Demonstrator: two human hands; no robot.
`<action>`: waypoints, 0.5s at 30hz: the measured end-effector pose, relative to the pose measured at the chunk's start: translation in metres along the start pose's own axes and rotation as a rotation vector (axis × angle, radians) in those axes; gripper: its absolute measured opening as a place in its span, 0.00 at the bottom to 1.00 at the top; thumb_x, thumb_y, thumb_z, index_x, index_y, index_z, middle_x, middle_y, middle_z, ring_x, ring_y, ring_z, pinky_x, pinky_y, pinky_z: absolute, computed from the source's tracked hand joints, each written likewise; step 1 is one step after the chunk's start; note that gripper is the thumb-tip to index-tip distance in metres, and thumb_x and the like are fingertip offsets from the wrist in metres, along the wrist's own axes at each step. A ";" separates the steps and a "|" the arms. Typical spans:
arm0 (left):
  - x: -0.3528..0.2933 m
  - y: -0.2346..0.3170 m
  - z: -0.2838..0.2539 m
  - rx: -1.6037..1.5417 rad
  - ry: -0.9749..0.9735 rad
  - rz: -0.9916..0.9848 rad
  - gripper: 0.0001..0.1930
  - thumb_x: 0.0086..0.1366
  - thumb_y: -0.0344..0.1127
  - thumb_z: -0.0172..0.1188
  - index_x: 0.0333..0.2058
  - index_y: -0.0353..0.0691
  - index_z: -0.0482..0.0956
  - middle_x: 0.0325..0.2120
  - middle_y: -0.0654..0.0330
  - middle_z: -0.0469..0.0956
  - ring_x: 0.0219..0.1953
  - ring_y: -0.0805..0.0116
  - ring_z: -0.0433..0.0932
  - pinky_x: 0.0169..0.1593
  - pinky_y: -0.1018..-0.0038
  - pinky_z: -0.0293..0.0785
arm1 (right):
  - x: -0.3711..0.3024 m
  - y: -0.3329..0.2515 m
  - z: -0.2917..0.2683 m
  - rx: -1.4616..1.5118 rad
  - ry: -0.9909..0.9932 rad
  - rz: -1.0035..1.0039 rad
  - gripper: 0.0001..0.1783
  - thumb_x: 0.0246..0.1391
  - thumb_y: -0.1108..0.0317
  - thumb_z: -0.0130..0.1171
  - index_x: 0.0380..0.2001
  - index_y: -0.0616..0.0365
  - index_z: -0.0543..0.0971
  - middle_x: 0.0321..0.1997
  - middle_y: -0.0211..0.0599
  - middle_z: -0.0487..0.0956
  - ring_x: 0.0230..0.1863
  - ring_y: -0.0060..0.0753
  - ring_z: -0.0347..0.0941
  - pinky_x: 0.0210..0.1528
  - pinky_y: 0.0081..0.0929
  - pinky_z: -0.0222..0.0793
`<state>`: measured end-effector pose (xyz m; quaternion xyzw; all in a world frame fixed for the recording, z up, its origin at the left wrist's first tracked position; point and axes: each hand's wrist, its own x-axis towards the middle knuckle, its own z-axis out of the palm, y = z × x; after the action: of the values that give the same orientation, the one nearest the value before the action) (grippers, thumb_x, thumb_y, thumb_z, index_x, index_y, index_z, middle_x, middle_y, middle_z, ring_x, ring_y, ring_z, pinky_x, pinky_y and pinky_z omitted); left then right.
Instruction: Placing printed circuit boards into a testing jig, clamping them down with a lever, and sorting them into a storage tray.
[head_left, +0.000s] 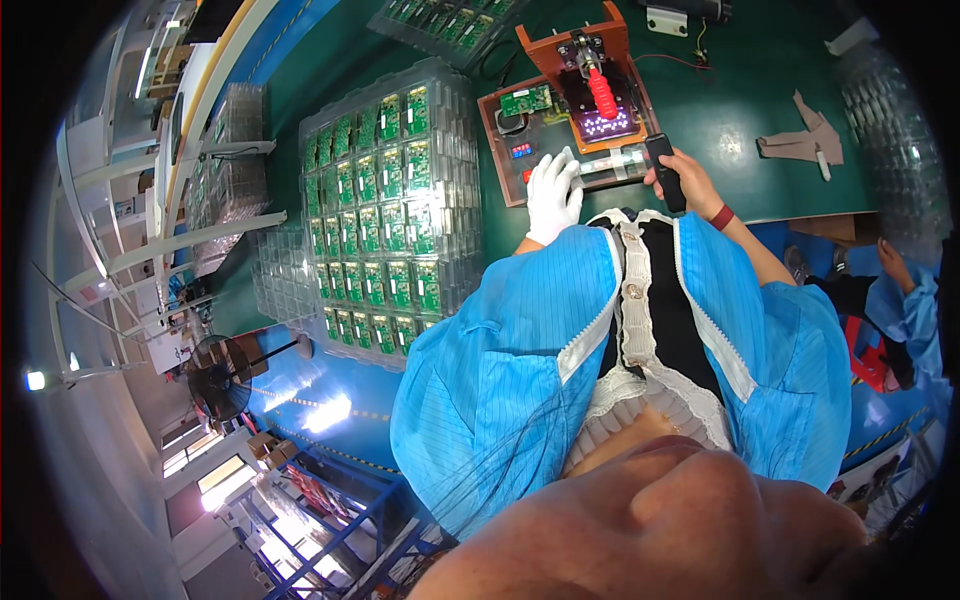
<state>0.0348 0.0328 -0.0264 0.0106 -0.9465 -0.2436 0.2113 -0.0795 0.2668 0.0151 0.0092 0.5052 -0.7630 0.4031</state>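
Blue smock (490, 345): nearest the camera, at the near edge of the table (740, 120).
Brown fixture (550, 135): close to that edge, lights (607, 125) glowing purple beneath its red clamp handle (602, 95).
White-gloved left hand (553, 198): fingers extended over the fixture's near edge (whether they press anything, I cannot tell).
Bare right hand (692, 182): fingers wrapped around a black device (664, 172).
Device position: at the fixture's near right corner; using it there looks like the current step, the next move calling for a steady grip.
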 end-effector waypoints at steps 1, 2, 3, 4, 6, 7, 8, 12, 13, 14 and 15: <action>0.000 0.001 0.000 0.002 0.003 0.000 0.20 0.54 0.31 0.59 0.48 0.43 0.73 0.52 0.58 0.71 0.58 0.53 0.65 0.60 0.60 0.60 | 0.002 0.003 -0.004 -0.030 0.000 -0.001 0.19 0.59 0.67 0.42 0.51 0.63 0.68 0.32 0.42 0.79 0.21 0.24 0.68 0.27 0.17 0.66; 0.000 0.001 0.001 0.003 0.006 0.000 0.20 0.54 0.31 0.59 0.48 0.43 0.73 0.52 0.58 0.71 0.58 0.53 0.65 0.60 0.60 0.60 | 0.003 0.005 -0.007 -0.059 0.001 -0.001 0.19 0.59 0.67 0.42 0.51 0.63 0.68 0.32 0.42 0.78 0.21 0.24 0.68 0.26 0.18 0.66; 0.000 0.002 0.001 0.004 0.008 0.001 0.20 0.54 0.31 0.59 0.48 0.43 0.73 0.52 0.58 0.71 0.58 0.53 0.66 0.60 0.60 0.60 | 0.004 0.008 -0.009 -0.088 0.001 -0.002 0.19 0.59 0.66 0.42 0.51 0.63 0.68 0.31 0.41 0.78 0.21 0.24 0.68 0.26 0.18 0.66; 0.000 0.001 0.001 0.005 0.010 0.000 0.20 0.54 0.31 0.59 0.48 0.43 0.73 0.52 0.58 0.71 0.58 0.53 0.66 0.60 0.60 0.60 | 0.005 0.008 -0.008 -0.090 0.000 -0.001 0.19 0.59 0.66 0.42 0.51 0.63 0.68 0.31 0.41 0.78 0.21 0.24 0.68 0.26 0.18 0.66; 0.000 0.000 0.001 0.001 0.012 -0.003 0.20 0.54 0.31 0.59 0.48 0.43 0.74 0.52 0.58 0.71 0.58 0.53 0.66 0.60 0.60 0.60 | 0.005 0.010 -0.006 -0.095 0.016 -0.007 0.18 0.60 0.65 0.43 0.51 0.63 0.69 0.31 0.41 0.78 0.21 0.23 0.68 0.26 0.18 0.66; 0.000 0.000 0.001 -0.002 0.013 -0.004 0.20 0.54 0.31 0.59 0.48 0.43 0.74 0.52 0.58 0.71 0.57 0.52 0.66 0.60 0.60 0.60 | 0.005 0.011 -0.005 -0.098 0.025 -0.010 0.18 0.60 0.65 0.43 0.50 0.63 0.69 0.31 0.41 0.78 0.21 0.23 0.68 0.26 0.17 0.66; 0.000 -0.001 0.001 -0.005 0.014 -0.004 0.20 0.54 0.31 0.59 0.48 0.42 0.74 0.52 0.58 0.72 0.57 0.52 0.66 0.60 0.60 0.60 | 0.005 0.011 -0.005 -0.100 0.034 -0.013 0.18 0.60 0.64 0.43 0.50 0.63 0.69 0.32 0.41 0.78 0.21 0.23 0.68 0.26 0.17 0.66; 0.000 -0.004 0.002 -0.011 0.004 0.001 0.19 0.54 0.30 0.58 0.47 0.42 0.74 0.52 0.58 0.72 0.57 0.52 0.66 0.60 0.60 0.61 | 0.003 0.009 -0.001 -0.052 0.079 -0.030 0.18 0.61 0.63 0.44 0.50 0.62 0.69 0.32 0.40 0.78 0.21 0.23 0.69 0.26 0.17 0.66; 0.000 -0.005 0.003 -0.013 0.001 0.003 0.19 0.54 0.30 0.58 0.47 0.42 0.74 0.52 0.58 0.72 0.57 0.52 0.66 0.59 0.60 0.61 | 0.003 0.008 -0.001 -0.035 0.094 -0.036 0.18 0.61 0.62 0.44 0.50 0.62 0.70 0.32 0.40 0.78 0.22 0.23 0.69 0.26 0.17 0.66; 0.000 -0.005 0.003 -0.013 0.000 0.003 0.19 0.54 0.30 0.58 0.47 0.42 0.74 0.52 0.58 0.72 0.57 0.52 0.66 0.59 0.60 0.61 | 0.003 0.009 -0.002 -0.035 0.094 -0.036 0.18 0.61 0.62 0.44 0.50 0.62 0.70 0.32 0.40 0.78 0.22 0.23 0.69 0.26 0.17 0.66; 0.000 -0.004 0.003 -0.012 0.005 0.000 0.19 0.54 0.30 0.58 0.47 0.42 0.74 0.52 0.59 0.72 0.57 0.52 0.66 0.59 0.60 0.61 | 0.003 0.010 -0.004 -0.016 0.128 -0.042 0.18 0.61 0.62 0.44 0.50 0.62 0.70 0.32 0.39 0.78 0.22 0.22 0.69 0.26 0.17 0.66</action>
<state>0.0335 0.0309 -0.0307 0.0099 -0.9445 -0.2490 0.2138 -0.0773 0.2665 0.0039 0.0441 0.5362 -0.7649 0.3542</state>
